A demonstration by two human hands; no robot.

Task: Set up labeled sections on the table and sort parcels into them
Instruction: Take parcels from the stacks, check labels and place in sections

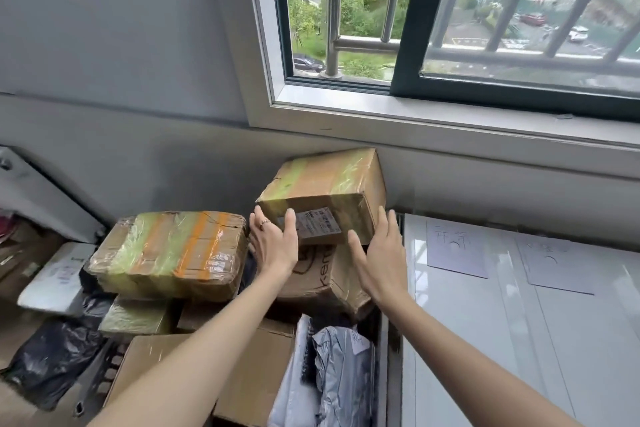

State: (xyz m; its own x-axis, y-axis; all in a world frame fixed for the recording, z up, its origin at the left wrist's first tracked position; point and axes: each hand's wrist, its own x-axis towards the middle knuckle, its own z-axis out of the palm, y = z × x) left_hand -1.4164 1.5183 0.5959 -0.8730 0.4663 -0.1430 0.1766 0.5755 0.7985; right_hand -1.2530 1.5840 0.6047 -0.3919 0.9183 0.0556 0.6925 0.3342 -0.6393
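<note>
Both hands reach for the taped box [322, 191] on top of the parcel pile. The left hand [273, 243] touches it with straight fingers; the right hand [377, 253] is open beside it. Next, I think: lift it over to the paper labels [457, 250] on the counter [485, 340].

To my right is the glossy white table [491, 340], its far edge running under the window sill. Two pale paper labels lie flat on it near that far edge, side by side but apart: the nearer-left label [456, 249] and the right label [557, 265]. Each carries faint handwriting I cannot read.
</note>
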